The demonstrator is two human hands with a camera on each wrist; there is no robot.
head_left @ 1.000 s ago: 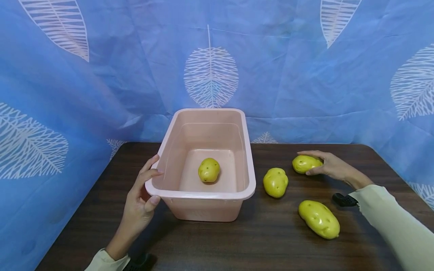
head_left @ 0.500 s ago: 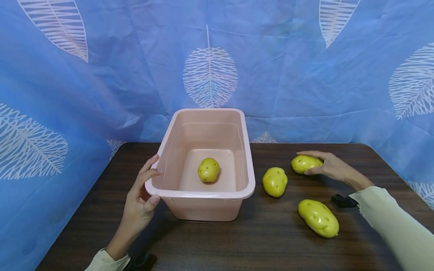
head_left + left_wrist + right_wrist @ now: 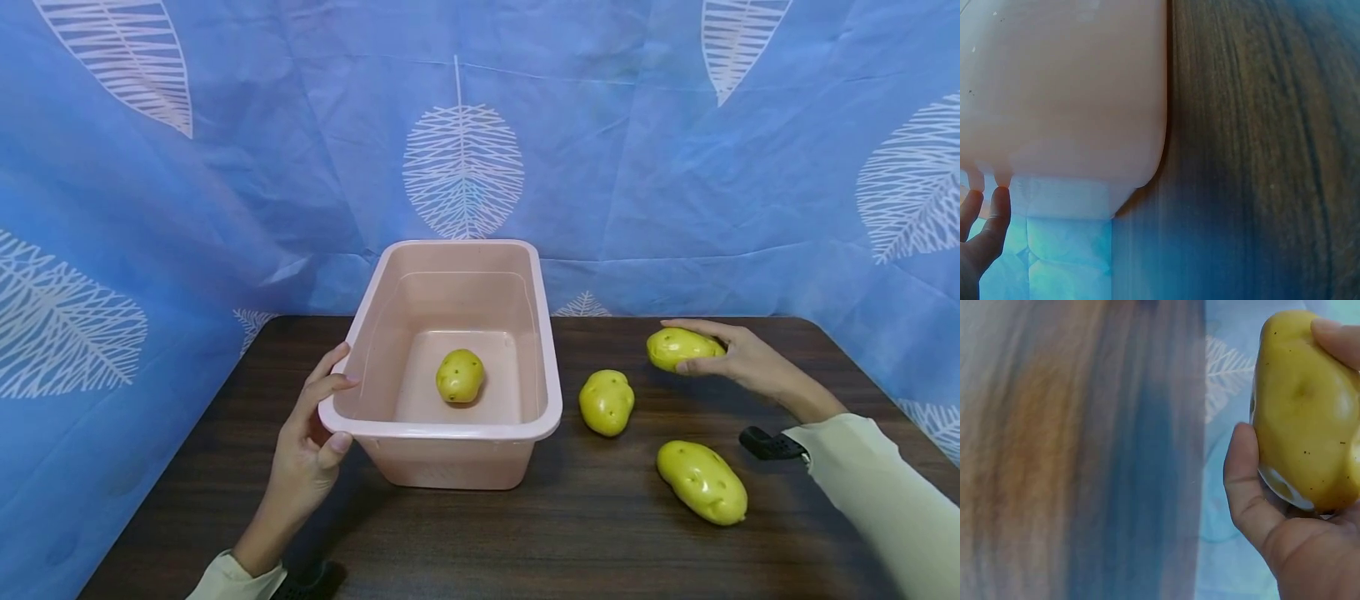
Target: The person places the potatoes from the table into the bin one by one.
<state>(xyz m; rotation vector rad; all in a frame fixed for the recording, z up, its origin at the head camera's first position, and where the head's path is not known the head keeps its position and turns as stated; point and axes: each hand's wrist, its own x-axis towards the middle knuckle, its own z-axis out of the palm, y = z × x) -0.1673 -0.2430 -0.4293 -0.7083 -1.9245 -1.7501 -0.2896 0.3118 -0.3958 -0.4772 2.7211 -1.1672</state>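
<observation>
In the head view, my right hand (image 3: 757,367) grips a yellow potato (image 3: 678,348) near the table's back right, thumb on the near side and fingers over the far side. The right wrist view shows the same potato (image 3: 1304,406) large, between thumb and a finger. My left hand (image 3: 303,450) holds the near left corner of a pink plastic basin (image 3: 457,432), its thumb on the outside and fingers over the rim. One potato (image 3: 460,376) lies on the basin's floor. Two more potatoes rest on the table, one (image 3: 607,403) beside the basin and a longer one (image 3: 702,482) nearer the front.
Everything stands on a dark wooden table (image 3: 570,542). Behind it hangs a blue cloth (image 3: 622,167) with white leaf prints, close to the basin's far end. The basin's raised walls surround the potato inside.
My right hand has lifted its potato slightly off the table and shifted a little to the right. My left hand and the basin have stayed in place.
</observation>
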